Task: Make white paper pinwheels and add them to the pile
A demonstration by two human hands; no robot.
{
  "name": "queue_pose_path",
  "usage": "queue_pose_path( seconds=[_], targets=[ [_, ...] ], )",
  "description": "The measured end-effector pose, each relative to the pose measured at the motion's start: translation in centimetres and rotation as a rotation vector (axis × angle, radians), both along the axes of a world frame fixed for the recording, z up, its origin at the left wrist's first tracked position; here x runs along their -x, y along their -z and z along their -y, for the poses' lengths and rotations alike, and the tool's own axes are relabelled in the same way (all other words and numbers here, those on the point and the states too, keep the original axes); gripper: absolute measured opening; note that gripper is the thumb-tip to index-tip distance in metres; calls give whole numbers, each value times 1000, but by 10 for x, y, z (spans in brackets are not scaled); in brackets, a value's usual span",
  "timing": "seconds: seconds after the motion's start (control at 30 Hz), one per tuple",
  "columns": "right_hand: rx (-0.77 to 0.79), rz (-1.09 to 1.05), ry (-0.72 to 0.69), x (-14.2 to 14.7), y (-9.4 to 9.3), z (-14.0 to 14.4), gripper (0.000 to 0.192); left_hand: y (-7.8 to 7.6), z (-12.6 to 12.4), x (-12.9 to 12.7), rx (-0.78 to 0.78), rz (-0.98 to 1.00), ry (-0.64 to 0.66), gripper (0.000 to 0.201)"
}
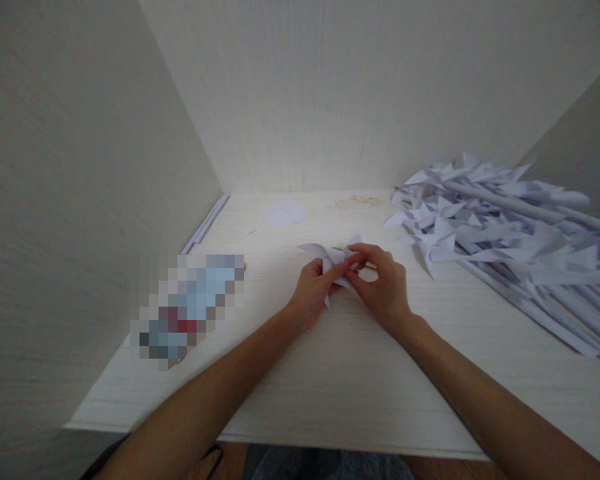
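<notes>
Over the middle of the table, a white paper pinwheel (333, 255) is held between both hands. My left hand (313, 290) grips it from the left side, with the thumb pressed near its centre. At the right of that centre, the thumb and forefinger of my right hand (380, 280) are pinched together on the paper. Whether they also hold something small is hidden. A small yellowish thing (371, 265) shows just behind the right-hand fingers; its kind is unclear.
Finished paper pinwheels on rolled paper sticks lie in a large pile (505, 233) at the right. Rolled paper sticks (206, 223) lie along the left wall. A paper square (284, 214) is at the back. A pixelated object (195, 303) lies at the left. Walls enclose the white table (290, 393).
</notes>
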State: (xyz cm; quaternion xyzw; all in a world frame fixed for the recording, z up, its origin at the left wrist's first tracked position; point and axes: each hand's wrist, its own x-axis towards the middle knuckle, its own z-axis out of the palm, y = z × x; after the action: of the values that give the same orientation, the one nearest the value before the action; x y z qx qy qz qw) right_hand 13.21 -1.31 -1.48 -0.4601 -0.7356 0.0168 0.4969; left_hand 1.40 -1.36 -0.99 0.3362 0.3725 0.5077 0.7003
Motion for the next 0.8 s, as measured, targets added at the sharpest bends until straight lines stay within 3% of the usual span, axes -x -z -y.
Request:
queue_pose_path(
  seconds=[0.3,0.4,0.5,0.57,0.7,0.8],
  targets=[
    [-25,-36,-104,1,2,1,31,-1,-5,3,-10,-50,-112,10],
    [31,-156,-99,3,3,0,41,2,-8,5,-26,-57,-157,7],
    [164,-384,-39,2,5,-6,58,1,-9,5,-25,-57,-121,8],
    [300,-526,-74,1,5,-11,62,-1,-8,6,-23,-41,-70,9],
    [594,-603,-309,-1,0,-12,39,-3,-7,8,-22,14,44,15],
    [694,-604,-366,-1,-4,-9,29,-4,-8,12,-4,31,87,18]
  ],
)
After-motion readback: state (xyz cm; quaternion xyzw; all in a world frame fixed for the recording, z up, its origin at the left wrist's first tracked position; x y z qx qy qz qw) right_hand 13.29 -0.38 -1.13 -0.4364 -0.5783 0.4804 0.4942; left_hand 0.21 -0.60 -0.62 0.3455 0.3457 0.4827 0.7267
